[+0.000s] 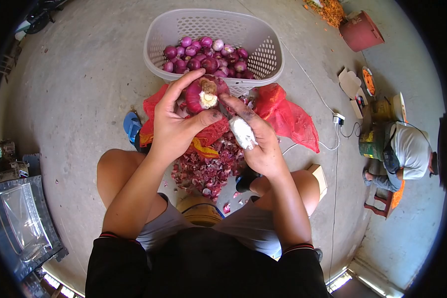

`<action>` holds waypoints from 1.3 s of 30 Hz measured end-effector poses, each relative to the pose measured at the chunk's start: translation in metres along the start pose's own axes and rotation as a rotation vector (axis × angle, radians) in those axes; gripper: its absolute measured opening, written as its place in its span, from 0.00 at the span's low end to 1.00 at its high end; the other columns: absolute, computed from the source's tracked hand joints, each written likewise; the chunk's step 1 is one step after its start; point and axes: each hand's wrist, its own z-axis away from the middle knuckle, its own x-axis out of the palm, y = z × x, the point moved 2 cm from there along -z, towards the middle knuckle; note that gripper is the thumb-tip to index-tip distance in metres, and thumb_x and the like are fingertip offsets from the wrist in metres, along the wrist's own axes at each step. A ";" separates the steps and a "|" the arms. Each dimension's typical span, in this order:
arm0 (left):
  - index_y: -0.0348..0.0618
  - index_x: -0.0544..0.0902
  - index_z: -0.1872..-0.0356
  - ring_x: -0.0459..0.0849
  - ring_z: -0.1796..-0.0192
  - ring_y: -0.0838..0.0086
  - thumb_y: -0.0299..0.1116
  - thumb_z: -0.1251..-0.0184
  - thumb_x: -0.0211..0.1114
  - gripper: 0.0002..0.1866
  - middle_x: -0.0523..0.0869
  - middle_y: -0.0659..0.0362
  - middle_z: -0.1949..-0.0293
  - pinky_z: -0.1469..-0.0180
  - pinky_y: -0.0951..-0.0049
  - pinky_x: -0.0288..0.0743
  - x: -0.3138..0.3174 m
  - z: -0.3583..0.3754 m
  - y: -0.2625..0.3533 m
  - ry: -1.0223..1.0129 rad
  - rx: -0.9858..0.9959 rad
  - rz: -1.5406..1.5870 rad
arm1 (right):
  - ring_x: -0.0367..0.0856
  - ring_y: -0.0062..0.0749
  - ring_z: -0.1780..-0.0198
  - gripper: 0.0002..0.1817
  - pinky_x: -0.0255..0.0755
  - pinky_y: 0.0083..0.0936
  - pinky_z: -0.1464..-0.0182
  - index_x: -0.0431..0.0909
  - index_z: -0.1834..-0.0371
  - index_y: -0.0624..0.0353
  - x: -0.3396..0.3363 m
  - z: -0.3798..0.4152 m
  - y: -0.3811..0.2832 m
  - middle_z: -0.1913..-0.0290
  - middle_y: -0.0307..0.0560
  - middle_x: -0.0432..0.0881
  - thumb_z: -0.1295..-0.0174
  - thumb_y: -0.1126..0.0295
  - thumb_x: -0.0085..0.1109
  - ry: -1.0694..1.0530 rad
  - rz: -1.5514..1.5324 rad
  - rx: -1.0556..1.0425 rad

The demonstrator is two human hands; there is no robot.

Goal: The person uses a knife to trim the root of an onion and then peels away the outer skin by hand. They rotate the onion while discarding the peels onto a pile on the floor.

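A large red onion (196, 98) is held up in front of me, its pale cut end turned toward me. My left hand (176, 111) grips it, with the fingers around the far side and the thumb below. My right hand (258, 141) is closed on the onion's right, its index fingertip right at the skin. A white wrapping (242, 133) shows where its thumb lies; I cannot tell what else this hand holds. Beneath both hands are a red mesh bag (288, 116) and a heap of loose onion skins (203, 174) on the floor.
A grey plastic basket (156, 37) of red onions stands ahead. White cables (308, 74) cross the floor to a power strip (338, 118). Another person (409, 149) sits at the right, near buckets and orange scraps. A red bucket (361, 32) lies tipped further off.
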 end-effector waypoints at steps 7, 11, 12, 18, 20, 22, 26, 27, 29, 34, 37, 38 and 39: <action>0.37 0.69 0.40 0.75 0.45 0.75 0.23 0.51 0.73 0.34 0.74 0.57 0.45 0.43 0.72 0.71 0.000 0.000 0.000 0.018 0.001 -0.026 | 0.71 0.44 0.37 0.21 0.62 0.32 0.36 0.71 0.45 0.67 0.001 -0.001 0.001 0.41 0.56 0.74 0.45 0.83 0.49 0.018 0.006 0.015; 0.37 0.69 0.40 0.75 0.45 0.74 0.23 0.50 0.73 0.34 0.74 0.57 0.45 0.43 0.72 0.72 0.000 0.000 -0.001 0.014 0.016 -0.036 | 0.70 0.39 0.37 0.20 0.60 0.31 0.35 0.71 0.43 0.66 0.002 -0.001 -0.005 0.41 0.54 0.74 0.41 0.82 0.48 0.029 -0.058 0.117; 0.37 0.69 0.40 0.75 0.45 0.74 0.23 0.50 0.72 0.34 0.74 0.57 0.45 0.43 0.72 0.72 0.001 0.000 -0.001 0.014 0.011 -0.025 | 0.70 0.39 0.37 0.20 0.60 0.31 0.35 0.70 0.43 0.66 0.001 -0.001 -0.006 0.41 0.54 0.74 0.41 0.82 0.48 0.033 -0.078 0.152; 0.36 0.69 0.40 0.75 0.45 0.73 0.23 0.50 0.72 0.34 0.74 0.56 0.45 0.43 0.71 0.72 0.002 0.001 0.001 0.015 -0.007 0.006 | 0.70 0.38 0.37 0.21 0.61 0.30 0.36 0.70 0.42 0.65 0.001 -0.001 -0.007 0.41 0.53 0.74 0.41 0.81 0.48 0.040 -0.104 0.148; 0.36 0.69 0.40 0.75 0.45 0.73 0.23 0.51 0.73 0.34 0.74 0.56 0.45 0.43 0.72 0.72 0.002 0.001 0.002 0.019 -0.018 0.016 | 0.70 0.38 0.37 0.21 0.61 0.30 0.36 0.70 0.42 0.65 0.002 -0.001 -0.006 0.41 0.53 0.74 0.41 0.81 0.48 0.045 -0.094 0.123; 0.36 0.69 0.40 0.75 0.45 0.73 0.23 0.51 0.73 0.34 0.74 0.57 0.45 0.42 0.72 0.71 0.000 0.001 0.000 0.026 -0.001 -0.017 | 0.71 0.38 0.37 0.22 0.61 0.30 0.36 0.69 0.41 0.65 0.002 -0.001 -0.004 0.41 0.53 0.74 0.41 0.81 0.48 0.042 -0.057 0.067; 0.37 0.70 0.40 0.75 0.45 0.74 0.23 0.53 0.74 0.35 0.75 0.57 0.46 0.42 0.72 0.70 -0.001 0.000 -0.002 0.031 0.004 -0.016 | 0.72 0.42 0.38 0.23 0.64 0.32 0.38 0.69 0.41 0.65 0.003 0.000 0.001 0.41 0.55 0.74 0.43 0.81 0.50 0.022 0.020 -0.026; 0.37 0.70 0.40 0.75 0.45 0.74 0.22 0.53 0.74 0.35 0.74 0.57 0.46 0.42 0.72 0.70 -0.002 0.000 -0.003 0.029 0.009 -0.021 | 0.72 0.43 0.38 0.23 0.64 0.32 0.38 0.69 0.41 0.65 0.004 0.000 0.002 0.41 0.55 0.74 0.44 0.81 0.50 0.024 0.024 -0.022; 0.37 0.70 0.40 0.75 0.44 0.74 0.22 0.53 0.74 0.35 0.74 0.57 0.45 0.42 0.72 0.71 -0.003 0.000 -0.003 0.024 0.018 -0.031 | 0.72 0.43 0.38 0.23 0.65 0.32 0.38 0.69 0.41 0.65 0.005 0.000 0.002 0.41 0.55 0.74 0.44 0.82 0.50 0.029 0.031 -0.016; 0.37 0.70 0.40 0.75 0.44 0.74 0.22 0.54 0.74 0.35 0.74 0.57 0.45 0.42 0.72 0.71 -0.002 0.001 -0.002 0.030 0.006 -0.023 | 0.72 0.42 0.38 0.24 0.64 0.31 0.37 0.70 0.42 0.64 0.003 -0.001 0.001 0.42 0.54 0.75 0.45 0.83 0.50 0.014 0.027 0.009; 0.37 0.70 0.40 0.74 0.44 0.74 0.22 0.54 0.74 0.35 0.73 0.57 0.45 0.42 0.72 0.71 -0.001 0.001 -0.001 0.031 0.008 -0.026 | 0.72 0.42 0.38 0.24 0.64 0.31 0.37 0.70 0.42 0.64 0.004 -0.001 -0.001 0.42 0.54 0.75 0.45 0.83 0.51 0.026 0.015 0.029; 0.37 0.70 0.40 0.74 0.44 0.74 0.22 0.54 0.74 0.35 0.73 0.57 0.45 0.42 0.72 0.71 0.000 0.001 -0.001 0.031 0.008 -0.027 | 0.71 0.41 0.38 0.24 0.64 0.31 0.37 0.70 0.42 0.64 0.004 -0.001 -0.001 0.42 0.54 0.76 0.46 0.84 0.52 0.031 0.011 0.038; 0.37 0.70 0.40 0.75 0.44 0.74 0.22 0.53 0.74 0.35 0.73 0.57 0.45 0.42 0.72 0.71 -0.001 0.001 -0.001 0.032 0.007 -0.033 | 0.72 0.41 0.38 0.24 0.64 0.31 0.37 0.71 0.43 0.64 0.005 -0.001 0.000 0.43 0.53 0.76 0.46 0.84 0.52 0.039 0.020 0.025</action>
